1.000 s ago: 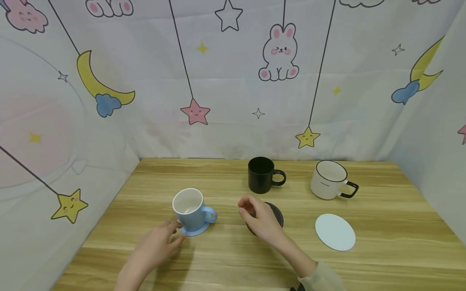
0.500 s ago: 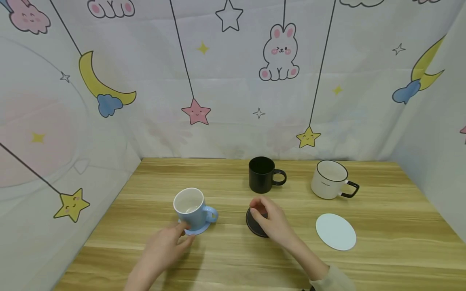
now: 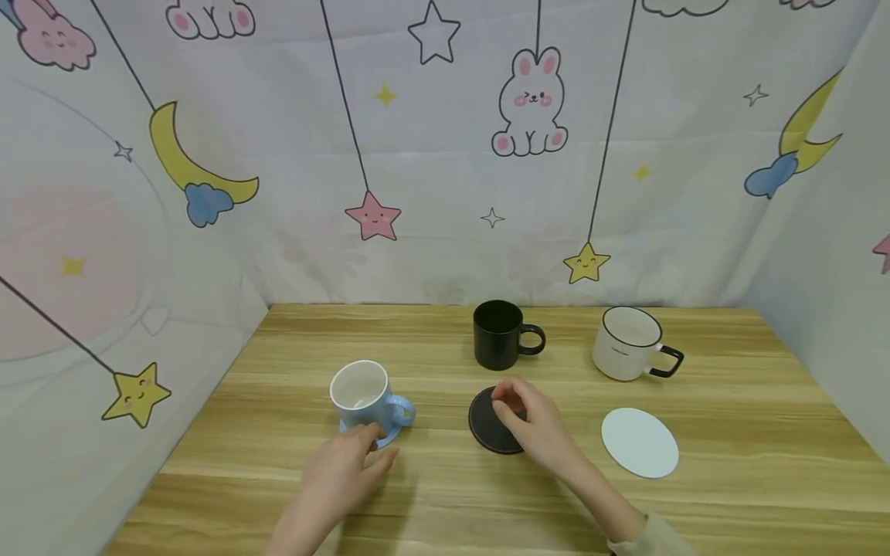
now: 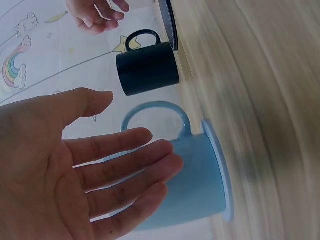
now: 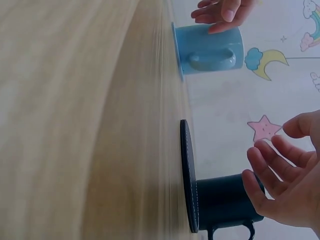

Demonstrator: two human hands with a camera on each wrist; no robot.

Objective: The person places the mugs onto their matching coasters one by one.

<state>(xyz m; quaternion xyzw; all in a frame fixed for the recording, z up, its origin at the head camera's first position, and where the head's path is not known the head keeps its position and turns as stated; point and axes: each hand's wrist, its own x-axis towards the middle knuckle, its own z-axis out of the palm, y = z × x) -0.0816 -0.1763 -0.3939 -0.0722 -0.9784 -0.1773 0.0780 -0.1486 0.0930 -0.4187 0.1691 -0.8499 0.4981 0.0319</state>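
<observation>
Toward the left edge of the wooden table (image 3: pixel 431 494), a light blue mug (image 3: pixel 361 405) stands upright on a light blue round coaster (image 3: pixel 389 439). Just in front of it is my left hand (image 3: pixel 341 471), fingers nearly straight and slightly spread; I cannot tell whether a fingertip touches the mug. Near the table's middle, my right hand (image 3: pixel 538 428) hovers by a black stitched coaster (image 3: pixel 490 425), fingers loosely bent, with a gap to the thumb. Behind that coaster, close to the back edge, stands a black mug (image 3: pixel 497 347). Toward the back right corner I see a white mug (image 3: pixel 622 351) with black rim and handle, and in front of it lies a white round coaster (image 3: pixel 640 443)
</observation>
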